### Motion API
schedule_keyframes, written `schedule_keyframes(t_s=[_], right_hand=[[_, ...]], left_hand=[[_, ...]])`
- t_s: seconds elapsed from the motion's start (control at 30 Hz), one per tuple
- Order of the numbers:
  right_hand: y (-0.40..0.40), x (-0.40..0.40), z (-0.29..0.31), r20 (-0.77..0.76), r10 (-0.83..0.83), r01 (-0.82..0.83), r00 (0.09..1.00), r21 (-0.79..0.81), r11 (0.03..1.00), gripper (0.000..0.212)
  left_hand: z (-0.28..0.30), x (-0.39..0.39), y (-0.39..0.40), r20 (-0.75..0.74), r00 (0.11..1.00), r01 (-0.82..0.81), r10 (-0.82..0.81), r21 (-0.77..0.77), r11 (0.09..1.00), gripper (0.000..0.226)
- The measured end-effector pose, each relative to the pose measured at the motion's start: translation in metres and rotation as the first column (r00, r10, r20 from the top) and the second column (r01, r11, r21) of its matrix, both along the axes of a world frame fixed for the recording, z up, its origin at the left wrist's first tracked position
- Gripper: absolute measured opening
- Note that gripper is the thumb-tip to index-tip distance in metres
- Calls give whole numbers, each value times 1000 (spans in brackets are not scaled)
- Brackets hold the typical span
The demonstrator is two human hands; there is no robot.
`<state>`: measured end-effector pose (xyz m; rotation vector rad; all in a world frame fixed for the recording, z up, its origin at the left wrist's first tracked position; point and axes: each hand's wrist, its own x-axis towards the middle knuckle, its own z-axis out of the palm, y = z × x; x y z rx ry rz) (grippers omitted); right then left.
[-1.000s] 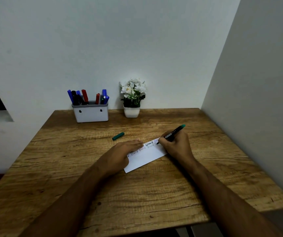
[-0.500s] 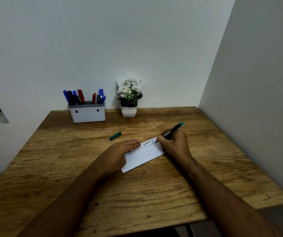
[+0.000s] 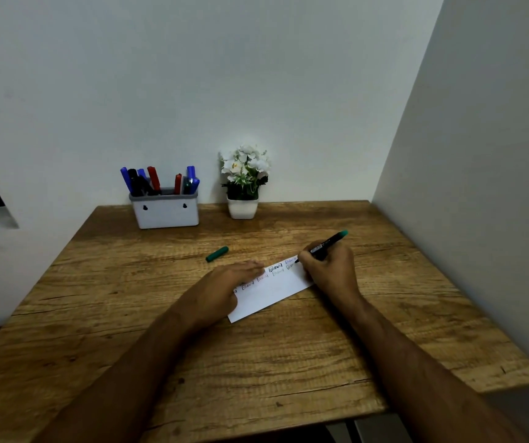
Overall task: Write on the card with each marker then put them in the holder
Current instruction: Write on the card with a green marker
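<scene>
**Writing with the green marker: where it could slip**

Pinning the white card [image 3: 269,292] flat to the wooden table [image 3: 288,362], the left hand [image 3: 221,292] lies palm-down over its left end, fingers [image 3: 250,266] extended and held close together. If that pressure eases mid-stroke, the card could skid or rotate under the pen tip and smear the line being written. The hand also covers the start of the earlier words; wet ink under the palm would smudge, though whether any ink is wet cannot be told.

Just right of it, the right hand [image 3: 330,270] grips the green marker [image 3: 327,244] in a writing pinch, fingers curled tight around the barrel, tip down at the card's far right corner. The writing has reached the edge there; a stroke that overruns would mark the table.

Further out lies the loose green cap [image 3: 217,253], well apart from both hands, on its side. It is round and could roll if bumped, and an uncapped marker dropped into the holder would dry out or stain.

At the back, against the wall, the holder [image 3: 164,211] already stands crowded with markers [image 3: 154,180]; pushing another in carelessly could tip neighbours or nudge the flower pot [image 3: 242,207] near it.
</scene>
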<state>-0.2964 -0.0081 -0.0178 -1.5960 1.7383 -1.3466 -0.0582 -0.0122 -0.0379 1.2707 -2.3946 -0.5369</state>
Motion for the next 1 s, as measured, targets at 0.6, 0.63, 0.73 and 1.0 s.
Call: schedule_keyframes(t_s=[0.6, 0.63, 0.73, 1.0], right_hand=[[1, 2, 1, -3, -5, 5, 1000, 22, 1000, 16], [1, 2, 2, -8, -1, 1, 1000, 22, 1000, 16], [1, -1, 2, 32, -15, 15, 999, 8, 1000, 18], [6, 3, 7, 90, -33, 29, 995, 45, 999, 22]], left_hand=[[1, -1, 0, 1, 1000, 1, -1, 0, 1000, 86], [1, -1, 0, 1, 1000, 1, -1, -5, 1000, 86], [2, -1, 1, -3, 1000, 3, -4, -6, 1000, 84], [10, 2, 2, -94, 995, -25, 24, -1, 1000, 74]])
